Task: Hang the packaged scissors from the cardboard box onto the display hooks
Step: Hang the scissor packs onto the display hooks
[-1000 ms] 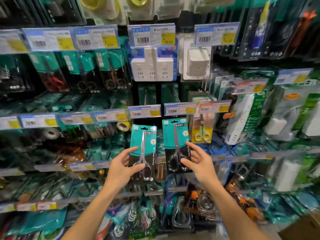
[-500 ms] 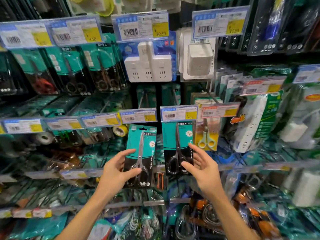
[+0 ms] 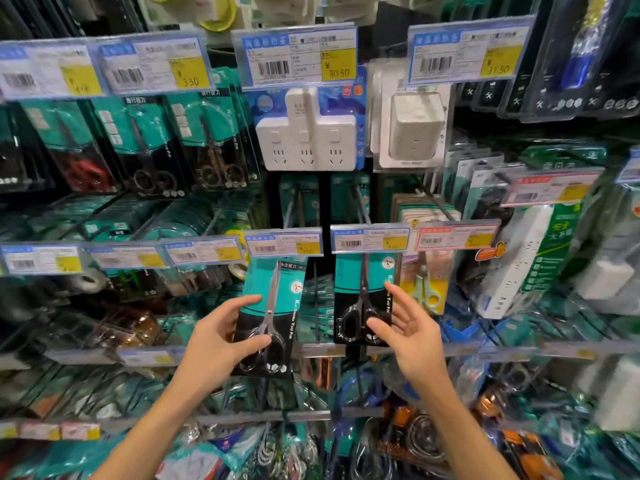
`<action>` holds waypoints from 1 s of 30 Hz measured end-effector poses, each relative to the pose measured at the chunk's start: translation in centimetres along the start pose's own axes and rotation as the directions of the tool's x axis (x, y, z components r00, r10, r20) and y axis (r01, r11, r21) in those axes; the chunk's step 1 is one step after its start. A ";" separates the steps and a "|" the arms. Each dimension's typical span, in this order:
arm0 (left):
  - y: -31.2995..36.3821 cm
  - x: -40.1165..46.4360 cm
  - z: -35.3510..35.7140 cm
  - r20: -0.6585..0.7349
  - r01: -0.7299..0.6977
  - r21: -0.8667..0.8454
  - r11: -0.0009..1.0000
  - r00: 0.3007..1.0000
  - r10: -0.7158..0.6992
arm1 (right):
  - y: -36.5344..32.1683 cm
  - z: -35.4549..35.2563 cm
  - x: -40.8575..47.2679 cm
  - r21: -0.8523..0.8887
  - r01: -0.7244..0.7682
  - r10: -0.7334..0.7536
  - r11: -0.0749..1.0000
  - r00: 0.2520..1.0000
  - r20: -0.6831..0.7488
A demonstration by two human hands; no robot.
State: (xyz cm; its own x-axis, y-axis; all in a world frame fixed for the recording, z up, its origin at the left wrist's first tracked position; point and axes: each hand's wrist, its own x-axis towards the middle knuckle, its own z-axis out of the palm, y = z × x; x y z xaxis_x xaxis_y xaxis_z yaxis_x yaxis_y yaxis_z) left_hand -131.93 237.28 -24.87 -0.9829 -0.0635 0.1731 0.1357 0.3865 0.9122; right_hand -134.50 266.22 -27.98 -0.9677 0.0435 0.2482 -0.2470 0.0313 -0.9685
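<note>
Two teal-and-black packs of scissors are at the display's middle row. My left hand [image 3: 221, 341] grips the left scissors pack [image 3: 273, 299], thumb across its front; the pack tilts, and its top sits behind a price tag [image 3: 284, 244]. The right scissors pack [image 3: 360, 292] hangs straight with its top behind the neighbouring price tag [image 3: 370, 239]. My right hand [image 3: 412, 334] is spread in front of that pack's right edge, thumb tip resting on its lower front, fingers apart. The hooks themselves are hidden by the tags. The cardboard box is out of view.
White socket adapters [image 3: 306, 133] hang above. A pack of small yellow scissors [image 3: 427, 292] hangs just to the right. More scissors packs [image 3: 152, 143] fill the upper left hooks. Rows of hooks with blurred goods crowd the area below my arms.
Both packs have risen until their tops went behind the price tags. My right hand's fingers have spread away from the right pack. The view has moved closer to the shelf.
</note>
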 end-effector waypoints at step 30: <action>-0.3 -0.1 -0.1 -0.004 0.006 0.014 1.000 1.000 -0.006 | 1.4 0.5 4.2 -0.063 -0.010 0.009 0.998 1.000 -0.021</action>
State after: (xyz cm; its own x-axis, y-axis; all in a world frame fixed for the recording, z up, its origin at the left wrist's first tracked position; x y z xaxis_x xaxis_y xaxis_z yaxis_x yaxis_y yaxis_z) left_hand -131.89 237.04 -25.08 -0.9832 -0.0699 0.1688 0.1276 0.3989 0.9081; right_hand -138.94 265.91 -28.28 -0.9687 0.0645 0.2398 -0.2333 0.0939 -0.9679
